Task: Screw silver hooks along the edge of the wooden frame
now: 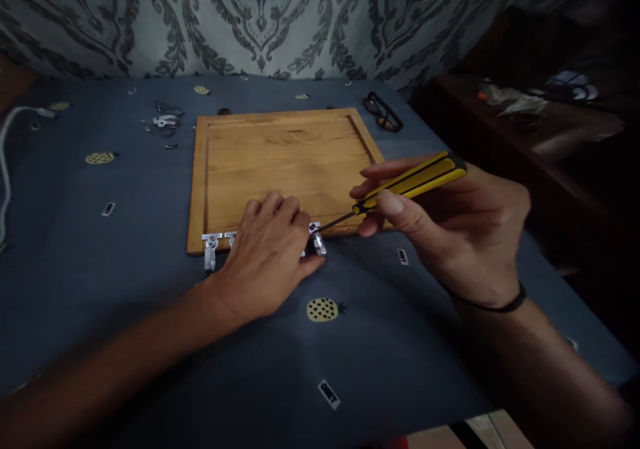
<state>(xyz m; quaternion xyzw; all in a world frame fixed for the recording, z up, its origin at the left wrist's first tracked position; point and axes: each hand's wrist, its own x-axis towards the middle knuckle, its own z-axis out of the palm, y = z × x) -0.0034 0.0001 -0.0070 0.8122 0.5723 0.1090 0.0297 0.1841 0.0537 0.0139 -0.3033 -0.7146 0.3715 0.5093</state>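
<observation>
A framed wooden cabinet door (280, 162) lies flat on the blue cloth, with metal hinges along its near edge. My right hand (465, 222) holds a screwdriver (410, 181) with a yellow and black handle, tilted down to the left. Its shaft reaches the plate of the right-hand hinge (318, 241). My left hand (270, 256) bends over the door's near edge, thumb and fingers closed about that same hinge. Left of this hand, another hinge (211, 249) sits at the door's corner. A further hinge is partly covered by my left hand.
Loose hinges and small hardware (166, 121) lie beyond the door's left side. Black-framed glasses (383, 112) rest past its far right corner. A white cable (7, 149) runs along the left. Behind stands a patterned curtain (260, 22); a dark shelf (530, 142) is at right.
</observation>
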